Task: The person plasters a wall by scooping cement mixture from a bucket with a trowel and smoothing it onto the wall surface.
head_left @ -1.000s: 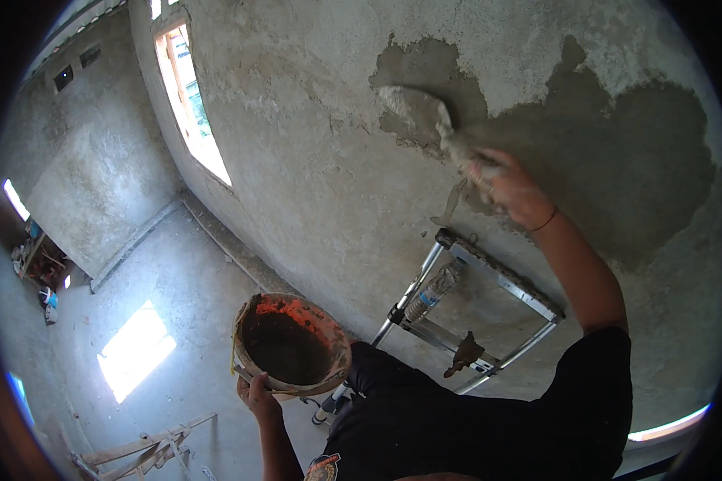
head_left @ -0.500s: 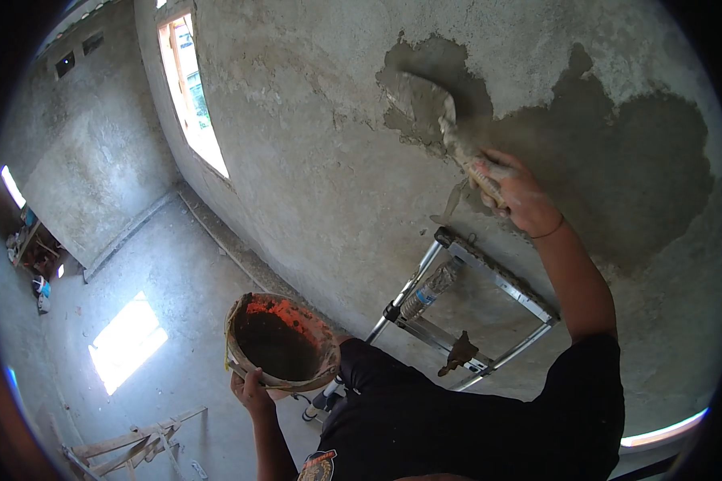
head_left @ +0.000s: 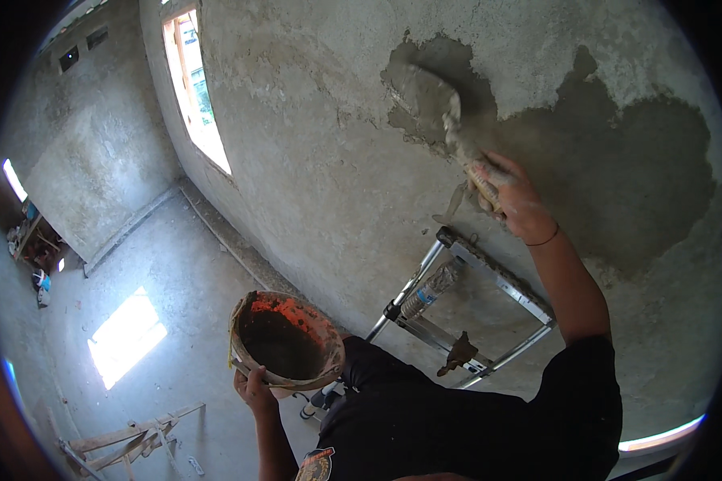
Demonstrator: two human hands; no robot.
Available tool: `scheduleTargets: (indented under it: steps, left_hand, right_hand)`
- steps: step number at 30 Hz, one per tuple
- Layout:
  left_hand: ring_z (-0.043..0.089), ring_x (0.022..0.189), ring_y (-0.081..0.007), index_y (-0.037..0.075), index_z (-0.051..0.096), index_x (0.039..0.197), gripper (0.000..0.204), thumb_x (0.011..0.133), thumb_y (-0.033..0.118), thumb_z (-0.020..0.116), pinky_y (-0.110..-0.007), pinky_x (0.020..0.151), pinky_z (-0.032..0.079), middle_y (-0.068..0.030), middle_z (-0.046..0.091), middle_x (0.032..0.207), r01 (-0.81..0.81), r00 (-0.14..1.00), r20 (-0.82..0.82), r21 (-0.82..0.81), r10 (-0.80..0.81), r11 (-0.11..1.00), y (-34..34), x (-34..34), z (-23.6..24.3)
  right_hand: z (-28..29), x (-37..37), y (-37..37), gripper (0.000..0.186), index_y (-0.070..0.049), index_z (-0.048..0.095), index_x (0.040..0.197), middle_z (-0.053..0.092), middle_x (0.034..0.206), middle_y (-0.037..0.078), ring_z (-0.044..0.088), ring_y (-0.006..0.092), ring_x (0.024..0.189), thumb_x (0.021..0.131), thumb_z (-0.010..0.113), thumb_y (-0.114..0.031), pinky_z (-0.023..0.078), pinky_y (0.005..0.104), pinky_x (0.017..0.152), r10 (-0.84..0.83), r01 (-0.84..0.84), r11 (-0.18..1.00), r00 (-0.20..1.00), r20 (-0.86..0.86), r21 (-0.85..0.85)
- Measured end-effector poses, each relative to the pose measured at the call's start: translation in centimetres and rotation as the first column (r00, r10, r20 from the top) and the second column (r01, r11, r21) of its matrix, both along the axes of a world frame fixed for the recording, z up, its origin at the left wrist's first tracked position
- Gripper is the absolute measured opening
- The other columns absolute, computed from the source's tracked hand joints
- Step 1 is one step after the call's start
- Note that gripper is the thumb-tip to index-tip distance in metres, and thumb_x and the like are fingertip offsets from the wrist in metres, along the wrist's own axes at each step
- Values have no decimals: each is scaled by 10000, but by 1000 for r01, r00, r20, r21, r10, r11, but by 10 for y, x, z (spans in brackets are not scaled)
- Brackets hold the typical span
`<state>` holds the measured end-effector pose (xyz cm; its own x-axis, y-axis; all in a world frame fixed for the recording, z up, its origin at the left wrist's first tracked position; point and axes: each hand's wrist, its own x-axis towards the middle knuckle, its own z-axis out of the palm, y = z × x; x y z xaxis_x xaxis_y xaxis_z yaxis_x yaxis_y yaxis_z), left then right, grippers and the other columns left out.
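Head view: R hand (head_left: pixel 517 198) fingers wrap trowel (head_left: pixel 437 100) handle, blade at wet patch's (head_left: pixel 610 176) upper-L edge; L hand (head_left: pixel 255 389) fingers grip bucket (head_left: pixel 317 325) rim. Trowel prob. stiff, light, best by handle; bucket prob. heavy w/ mortar (head_left: pixel 277 345).

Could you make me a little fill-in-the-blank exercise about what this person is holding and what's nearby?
1. The right hand holds a ____ at the dark patch on the wall.
2. The left hand holds a ____ containing grey mix.
3. A clear plastic ____ rests on the ladder.

Missing words: trowel; bucket; bottle.
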<state>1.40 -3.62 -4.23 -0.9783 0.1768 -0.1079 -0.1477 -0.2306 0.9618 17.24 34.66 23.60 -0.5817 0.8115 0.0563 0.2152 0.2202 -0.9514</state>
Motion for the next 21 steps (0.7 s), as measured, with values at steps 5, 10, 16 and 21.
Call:
scheduleTargets:
  steps: [5,10,16,21]
  left_hand:
    - [520,678,-121,-29,578,868,199,709,76,522,-255,629,421,-46,581,783,-28,999,-16,60,29,998,0,1,-4]
    - [563,756,-166,-45,593,957,293,732,125,513,-279,700,448,-74,607,864,27,999,-31,-65,-29,998,-9,3,-6]
    - [577,779,-173,-49,593,960,305,719,121,514,-272,719,452,-86,620,879,45,999,-16,-52,-45,998,-13,5,-5]
    - [583,786,-174,-52,593,956,302,717,114,511,-271,735,452,-87,624,892,46,999,-18,-49,-47,998,-18,7,-8]
  right_hand:
    - [-1,4,18,453,-24,453,1321,585,772,53,467,78,488,925,574,-209,330,229,370,-23,28,998,996,-81,57]
    - [-5,-3,2,448,14,471,1307,566,765,21,456,53,552,914,588,-167,373,218,458,58,-4,967,977,-207,255]
    - [-36,-10,4,441,11,488,1296,544,757,-4,449,45,576,901,597,-153,371,212,464,134,-129,978,991,-21,165]
    - [-36,-7,27,429,-42,491,1312,586,783,22,455,53,496,916,581,-180,330,210,384,-78,76,993,997,15,96]
